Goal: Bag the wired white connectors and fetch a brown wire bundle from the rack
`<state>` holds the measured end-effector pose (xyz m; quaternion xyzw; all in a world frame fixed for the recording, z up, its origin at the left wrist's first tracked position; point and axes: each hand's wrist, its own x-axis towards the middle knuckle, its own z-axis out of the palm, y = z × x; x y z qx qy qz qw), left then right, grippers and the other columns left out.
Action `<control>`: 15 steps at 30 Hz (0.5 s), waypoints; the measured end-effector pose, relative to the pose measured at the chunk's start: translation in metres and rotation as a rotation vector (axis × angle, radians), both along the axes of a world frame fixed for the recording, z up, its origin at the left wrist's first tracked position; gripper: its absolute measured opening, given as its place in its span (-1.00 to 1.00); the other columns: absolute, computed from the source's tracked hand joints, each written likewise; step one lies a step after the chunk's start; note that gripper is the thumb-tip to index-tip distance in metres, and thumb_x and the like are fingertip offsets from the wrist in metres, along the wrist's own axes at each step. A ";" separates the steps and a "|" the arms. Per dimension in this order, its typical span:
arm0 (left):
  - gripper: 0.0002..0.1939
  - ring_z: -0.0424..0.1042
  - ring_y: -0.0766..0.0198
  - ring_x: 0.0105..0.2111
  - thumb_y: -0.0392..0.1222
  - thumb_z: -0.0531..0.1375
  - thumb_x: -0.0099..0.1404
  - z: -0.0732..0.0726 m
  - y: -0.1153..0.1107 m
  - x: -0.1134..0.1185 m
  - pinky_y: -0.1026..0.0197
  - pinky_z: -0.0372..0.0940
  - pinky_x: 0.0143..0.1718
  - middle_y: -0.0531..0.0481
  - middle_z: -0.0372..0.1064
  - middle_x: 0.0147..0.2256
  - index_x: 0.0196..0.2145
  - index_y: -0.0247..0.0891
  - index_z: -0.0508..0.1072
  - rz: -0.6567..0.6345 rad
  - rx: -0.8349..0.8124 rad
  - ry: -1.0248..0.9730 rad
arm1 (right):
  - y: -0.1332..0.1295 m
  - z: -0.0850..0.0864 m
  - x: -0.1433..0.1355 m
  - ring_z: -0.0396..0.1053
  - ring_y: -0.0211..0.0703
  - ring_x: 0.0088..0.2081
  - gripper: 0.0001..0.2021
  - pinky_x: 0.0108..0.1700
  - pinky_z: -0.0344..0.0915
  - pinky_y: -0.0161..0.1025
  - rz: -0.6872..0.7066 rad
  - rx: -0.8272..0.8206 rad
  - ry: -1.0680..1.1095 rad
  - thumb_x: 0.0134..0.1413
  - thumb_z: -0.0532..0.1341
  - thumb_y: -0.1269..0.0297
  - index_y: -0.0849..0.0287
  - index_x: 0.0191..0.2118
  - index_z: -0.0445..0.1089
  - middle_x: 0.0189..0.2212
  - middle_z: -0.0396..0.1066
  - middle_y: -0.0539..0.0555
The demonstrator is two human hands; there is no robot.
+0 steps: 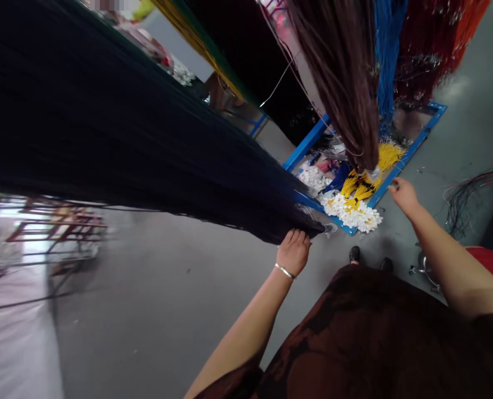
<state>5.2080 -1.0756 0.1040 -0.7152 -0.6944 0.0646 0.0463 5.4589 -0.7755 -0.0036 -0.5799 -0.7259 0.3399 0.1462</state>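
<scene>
My left hand (294, 252), with a silver bracelet at the wrist, has its fingers closed over the lower end of a thick bundle of dark blue-black wires (167, 149). The bundle hangs down from the upper left, and clear plastic wraps its tip. To the right, beside the blue frame, my right hand (404, 197) is in the air with its fingers curled together. What they hold, if anything, is too small to make out. Nearest to it are a bundle of brown wires (338, 72) and yellow wires (390, 158); white connectors (354, 213) lie close by.
A blue metal frame (416, 147) stands low on the grey floor (167, 293). Blue wires (390, 55) and red wires (423, 55) hang behind. Loose dark wires (466, 194) are at the right, above a red round surface (489, 266). Blurred brown racks (59, 224) stand at left.
</scene>
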 end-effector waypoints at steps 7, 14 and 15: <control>-0.74 0.40 0.08 -0.09 -0.28 0.04 0.36 -0.004 0.000 0.001 -0.06 0.19 0.14 -0.20 0.47 -0.21 -0.13 -0.35 0.49 -0.291 0.063 -0.129 | -0.065 -0.005 -0.007 0.49 -0.05 -0.23 -0.76 -0.08 0.40 -0.12 0.412 -0.265 0.137 -0.02 0.22 0.30 0.27 -0.21 0.50 -0.25 0.54 0.22; -0.78 0.43 0.20 -0.19 -0.31 0.05 0.32 0.032 -0.002 0.015 0.12 0.37 -0.11 -0.14 0.48 -0.28 -0.14 -0.29 0.44 -0.307 0.366 -0.498 | -0.061 0.135 -0.089 -0.04 0.07 0.32 -0.03 0.31 -0.02 0.05 0.811 -0.047 0.645 -0.08 0.30 -0.06 0.13 0.36 -0.15 0.33 -0.06 0.21; -0.79 0.43 0.23 -0.26 -0.32 0.06 0.32 0.039 -0.007 0.012 0.15 0.37 -0.16 -0.10 0.48 -0.34 -0.15 -0.26 0.45 -0.209 0.466 -0.554 | -0.064 0.159 -0.107 -0.10 0.07 0.34 0.04 0.33 -0.10 0.06 0.849 0.003 0.695 -0.12 0.32 -0.08 0.14 0.38 -0.23 0.35 -0.13 0.22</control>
